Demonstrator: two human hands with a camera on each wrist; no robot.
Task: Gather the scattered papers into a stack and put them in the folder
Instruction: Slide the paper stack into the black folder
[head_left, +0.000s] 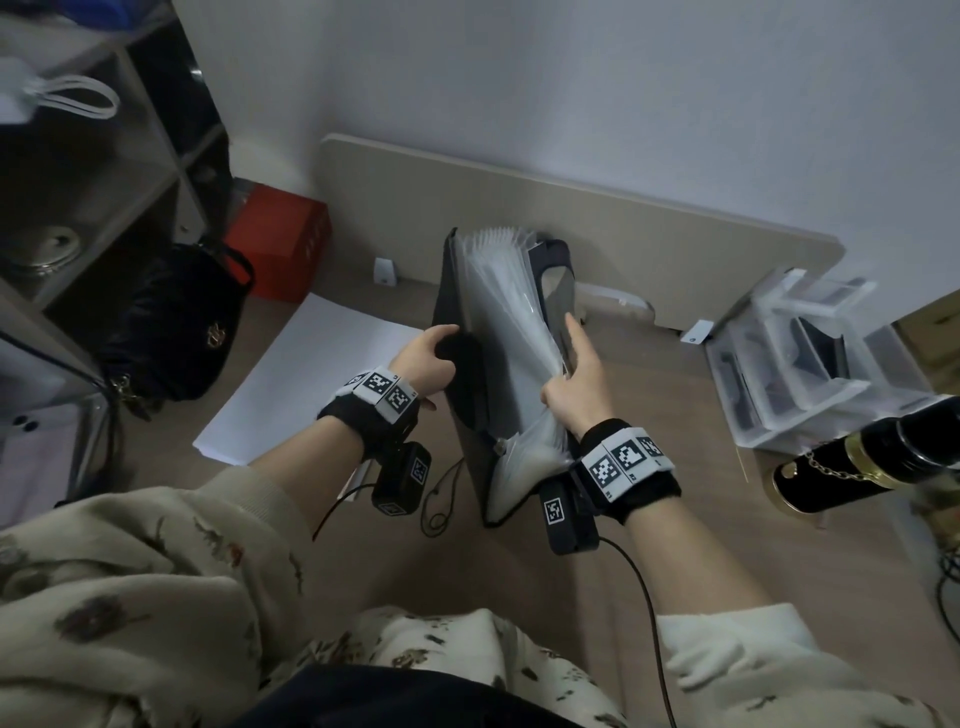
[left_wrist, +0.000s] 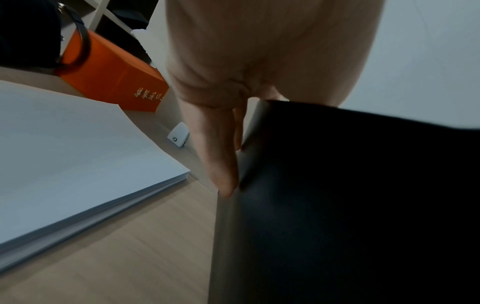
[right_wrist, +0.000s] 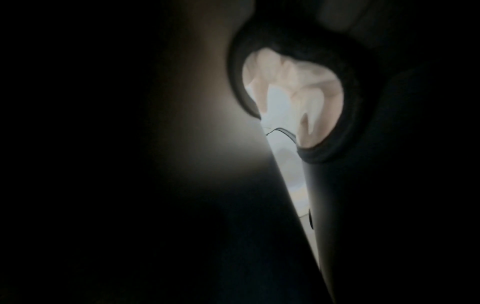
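Note:
A dark accordion folder (head_left: 511, 332) stands on its spine on the wooden desk, its clear pockets fanned out. My left hand (head_left: 423, 358) grips the folder's left cover (left_wrist: 350, 195), fingers curled round its edge. On the other side, my right hand (head_left: 576, 374) grips the bundle of pockets, forefinger stretched along the right cover. A neat stack of white papers (head_left: 306, 379) lies flat on the desk to the left of the folder (left_wrist: 78, 156). The right wrist view is mostly dark; fingers (right_wrist: 319, 96) show through the folder's handle cutout.
An orange-red box (head_left: 280, 244) and a black handbag (head_left: 171, 332) sit at the back left by a shelf unit. A clear plastic drawer organiser (head_left: 800, 353) and a black-and-gold cylinder (head_left: 872, 462) stand at the right. Cables (head_left: 639, 597) trail from my wrists.

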